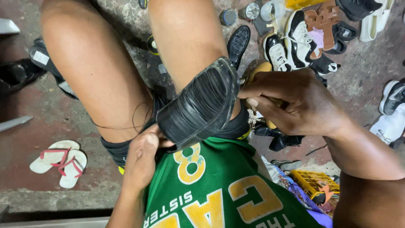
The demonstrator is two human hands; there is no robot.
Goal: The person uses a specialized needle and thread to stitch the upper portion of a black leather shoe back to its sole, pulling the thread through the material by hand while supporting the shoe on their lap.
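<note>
Resting sole-up across the person's right thigh, the black shoe (201,104) is lying with its long axis running from the lower left, near the belly, up to the right. The left hand (141,158) is gripping its lower end, fingers curled closed around the edge. The right hand (291,103) is sitting just beside the upper end, its fingers closed on a yellow-handled tool (260,69) that is touching the sole's rim. Other shoes (295,42) and pink-strapped sandals (59,162) are lying on the floor (25,135).
</note>
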